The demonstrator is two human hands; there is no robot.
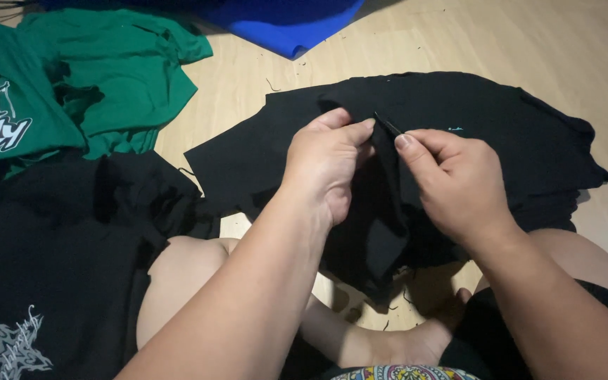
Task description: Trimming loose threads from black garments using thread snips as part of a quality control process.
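Here, seated on the pale wooden floor (543,49), my left hand (325,165) pinches a fold of the black cotton garment (473,119) spread before my knees. My right hand (455,183) has its grip clenched on a thin dark tool (387,124), perhaps a needle, touching the same fold. A crumpled green printed shirt (107,77) lies well apart, left.
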